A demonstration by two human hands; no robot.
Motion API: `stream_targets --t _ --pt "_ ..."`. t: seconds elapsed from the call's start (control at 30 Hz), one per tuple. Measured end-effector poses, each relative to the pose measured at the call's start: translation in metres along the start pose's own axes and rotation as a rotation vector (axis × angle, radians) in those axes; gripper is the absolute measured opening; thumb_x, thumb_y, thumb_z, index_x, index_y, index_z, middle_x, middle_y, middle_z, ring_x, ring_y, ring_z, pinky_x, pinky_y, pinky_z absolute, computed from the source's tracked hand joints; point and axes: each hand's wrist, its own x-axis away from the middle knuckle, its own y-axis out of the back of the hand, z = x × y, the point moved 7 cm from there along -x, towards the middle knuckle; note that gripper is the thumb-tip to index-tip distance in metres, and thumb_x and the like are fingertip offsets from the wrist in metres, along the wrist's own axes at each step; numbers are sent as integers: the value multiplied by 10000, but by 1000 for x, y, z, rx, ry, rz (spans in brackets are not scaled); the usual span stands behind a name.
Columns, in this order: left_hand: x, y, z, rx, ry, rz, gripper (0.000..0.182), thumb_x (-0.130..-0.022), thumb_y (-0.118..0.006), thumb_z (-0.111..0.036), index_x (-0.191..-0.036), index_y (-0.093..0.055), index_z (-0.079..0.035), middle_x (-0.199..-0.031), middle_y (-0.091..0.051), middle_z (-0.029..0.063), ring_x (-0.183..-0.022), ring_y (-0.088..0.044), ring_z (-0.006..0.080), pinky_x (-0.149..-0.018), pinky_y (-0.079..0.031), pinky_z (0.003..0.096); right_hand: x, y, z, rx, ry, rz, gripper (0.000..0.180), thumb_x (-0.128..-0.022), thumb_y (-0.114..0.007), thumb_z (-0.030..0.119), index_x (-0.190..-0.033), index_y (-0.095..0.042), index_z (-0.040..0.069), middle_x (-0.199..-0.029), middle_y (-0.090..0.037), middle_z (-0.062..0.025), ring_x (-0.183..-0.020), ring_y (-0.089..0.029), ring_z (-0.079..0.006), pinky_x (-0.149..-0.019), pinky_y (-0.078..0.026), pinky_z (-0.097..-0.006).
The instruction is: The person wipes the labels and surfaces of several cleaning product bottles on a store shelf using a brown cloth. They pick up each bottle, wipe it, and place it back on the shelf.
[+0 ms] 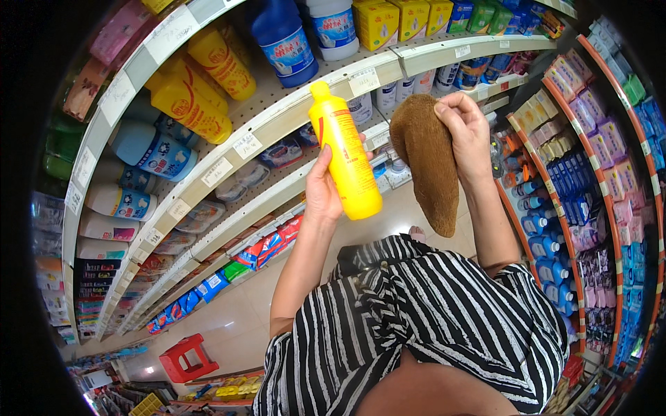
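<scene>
My left hand [323, 188] is wrapped around a yellow plastic bottle [347, 158] with a yellow cap and red printing. The bottle leans slightly, cap up and to the left, in front of the shelf edge. From the fingers of my right hand [464, 136] hangs a brown cloth [427, 161], pinched near its top and drooping downward. Bottle and cloth are apart, held side by side. Several similar yellow bottles [195, 112] stand on the shelf to the left.
Ahead is a white metal shelf [291, 112] with price tags, a blue jug [286, 47] and yellow boxes [375, 23]. Blue bottles [546, 260] and packets fill the orange-edged shelves on the right. A red plastic stool [187, 359] stands on the tiled floor [244, 307] at lower left.
</scene>
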Motion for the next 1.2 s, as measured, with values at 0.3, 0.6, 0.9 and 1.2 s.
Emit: stream_targets --t 0.3,0.6,0.9,1.2 --pt "1 9 19 74 50 52 438 -978 -477 -252 -1348 -467 -16 -1315 -566 137 -1204 -556 271 -1038 -443 431 42 -76 -16 598 567 591 484 -820 -702 405 -1271 -630 248 -1529 -326 -183 -1450 -222 -367 -1152 -127 -563" --pt "7 -3 23 -91 30 -43 475 -987 -524 -261 -1404 -420 -58 -1330 -547 94 -1219 -536 225 -1044 -428 379 42 -73 -12 476 311 311 625 -823 -700 227 -1397 -489 95 -1500 -287 -255 -1428 -255 -366 -1146 -214 -424" --pt "15 -24 18 -34 32 96 573 -934 -581 -376 -1358 -438 -17 -1218 -591 180 -1044 -624 357 -896 -516 508 0 -30 -50 -195 -321 90 469 -935 -626 262 -1319 -501 23 -1207 -604 -82 -1085 -583 -152 -933 -470 -294" --pt "14 -38 -30 -208 -437 6 521 -906 -644 -153 -1361 -420 -31 -1286 -558 106 -1172 -553 232 -1041 -421 380 46 -87 -54 -150 -99 433 708 -913 -659 246 -1466 -302 -17 -1467 -387 -154 -1370 -355 -216 -1133 -274 -352"
